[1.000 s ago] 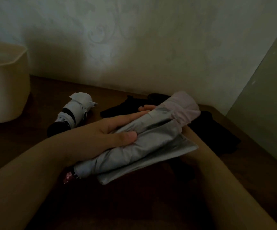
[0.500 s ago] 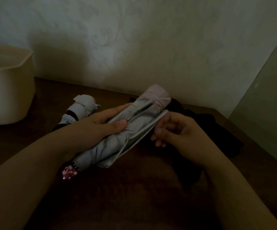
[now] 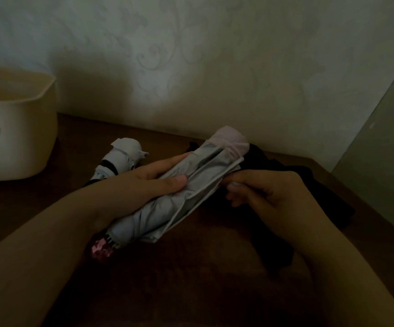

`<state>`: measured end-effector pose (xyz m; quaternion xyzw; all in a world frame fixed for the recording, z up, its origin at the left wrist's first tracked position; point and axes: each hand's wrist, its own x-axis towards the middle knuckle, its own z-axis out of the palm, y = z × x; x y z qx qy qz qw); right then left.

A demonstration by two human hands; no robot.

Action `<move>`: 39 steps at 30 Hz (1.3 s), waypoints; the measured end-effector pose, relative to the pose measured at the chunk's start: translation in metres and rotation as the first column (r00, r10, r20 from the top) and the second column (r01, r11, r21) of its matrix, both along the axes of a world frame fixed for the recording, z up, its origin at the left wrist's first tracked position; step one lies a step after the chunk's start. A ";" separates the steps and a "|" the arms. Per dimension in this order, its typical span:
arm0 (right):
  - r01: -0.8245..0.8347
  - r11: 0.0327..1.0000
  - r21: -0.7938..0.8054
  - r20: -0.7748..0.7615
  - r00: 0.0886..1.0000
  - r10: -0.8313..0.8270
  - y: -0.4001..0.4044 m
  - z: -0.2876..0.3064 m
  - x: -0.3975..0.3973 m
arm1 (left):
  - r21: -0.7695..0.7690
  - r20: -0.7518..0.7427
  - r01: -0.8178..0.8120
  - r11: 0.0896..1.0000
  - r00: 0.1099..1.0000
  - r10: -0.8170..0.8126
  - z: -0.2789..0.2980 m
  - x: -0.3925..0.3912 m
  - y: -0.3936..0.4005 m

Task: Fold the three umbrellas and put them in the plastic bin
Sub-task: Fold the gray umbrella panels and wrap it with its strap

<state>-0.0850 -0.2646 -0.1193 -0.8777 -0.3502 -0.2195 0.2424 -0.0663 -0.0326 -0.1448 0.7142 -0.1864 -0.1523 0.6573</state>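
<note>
Left hand: grip wrapped round the middle of the grey umbrella, thumb pressed on top, fingers curled behind. Right hand: grip pinches the loose canopy edge on the umbrella's right side, fingertips curled in. Grey umbrella: collapsed, tilted, pale pink top end pointing up toward the wall, pink handle low by the left wrist, held just above the counter. White-and-black umbrella: folded, lying on the counter behind the left hand. Black umbrella: loose dark fabric spread under and beyond the right hand. Plastic bin: cream, far left, well apart. No readable writing or labels.
</note>
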 end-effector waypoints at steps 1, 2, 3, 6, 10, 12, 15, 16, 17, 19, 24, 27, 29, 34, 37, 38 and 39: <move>0.039 0.997 -0.069 0.167 0.986 -0.027 0.001 -0.001 0.001 | 0.018 0.007 0.010 1.000 1.000 -0.010 0.001 -0.001 -0.001; 0.082 0.989 -0.120 0.321 0.946 -0.039 0.003 -0.002 0.002 | 0.034 0.017 0.022 0.999 1.000 -0.022 0.001 -0.001 -0.001; 0.113 0.982 -0.148 0.431 0.902 -0.038 0.005 -0.003 0.003 | 0.037 0.020 0.030 0.999 0.999 -0.031 0.001 -0.002 -0.001; 0.075 0.962 -0.262 0.578 0.811 0.094 0.011 -0.008 0.002 | 0.062 0.037 0.051 0.997 0.998 -0.054 0.002 -0.002 -0.002; 0.057 0.935 -0.349 0.563 0.811 0.161 0.013 -0.011 0.007 | 0.199 0.100 0.061 0.978 0.992 -0.082 0.003 -0.003 -0.005; 0.078 0.942 -0.326 0.573 0.809 0.131 0.013 -0.012 0.008 | 0.241 0.116 0.057 0.969 0.989 -0.087 0.004 -0.003 -0.005; 0.073 0.969 -0.236 0.545 0.835 0.070 0.017 -0.015 0.008 | 0.317 0.168 0.050 0.947 0.980 -0.108 0.005 -0.005 -0.004; 0.082 0.977 -0.199 0.528 0.849 0.036 0.018 -0.014 0.007 | 0.351 0.198 0.048 0.935 0.972 -0.124 0.004 -0.005 -0.005; 0.117 0.979 -0.167 0.513 0.858 -0.015 0.019 -0.013 0.007 | 0.380 0.233 0.039 0.924 0.963 -0.136 0.003 -0.005 -0.007; 0.183 0.976 -0.116 0.442 0.890 -0.114 0.018 -0.009 0.007 | 0.416 0.319 -0.008 0.910 0.938 -0.137 -0.001 -0.004 -0.013; 0.177 0.984 0.031 0.226 0.958 -0.179 0.016 -0.012 0.004 | 0.520 0.549 -0.194 0.831 0.822 -0.152 -0.005 -0.005 -0.022; 0.163 0.984 0.069 0.314 0.933 -0.177 0.016 -0.011 0.004 | 0.506 0.557 -0.201 0.839 0.819 -0.140 -0.001 -0.009 -0.022; 0.150 0.987 0.049 0.421 0.894 -0.157 0.014 -0.012 0.006 | 0.526 0.550 -0.200 0.827 0.822 -0.151 0.000 -0.009 -0.020; 0.110 0.993 0.045 0.366 0.923 -0.118 0.013 -0.014 0.008 | 0.612 0.599 -0.297 0.733 0.779 -0.185 -0.001 -0.008 -0.020; 0.147 0.979 0.140 0.098 0.982 -0.161 0.018 -0.009 0.003 | 0.657 0.632 -0.370 0.657 0.745 -0.212 0.000 -0.013 -0.024; 0.192 0.965 0.177 -0.004 0.981 -0.194 0.020 -0.008 0.002 | 0.665 0.641 -0.390 0.636 0.735 -0.219 0.000 -0.014 -0.025; 0.238 0.948 0.212 -0.090 0.971 -0.223 0.022 -0.008 0.001 | 0.669 0.645 -0.405 0.623 0.733 -0.216 0.000 -0.016 -0.026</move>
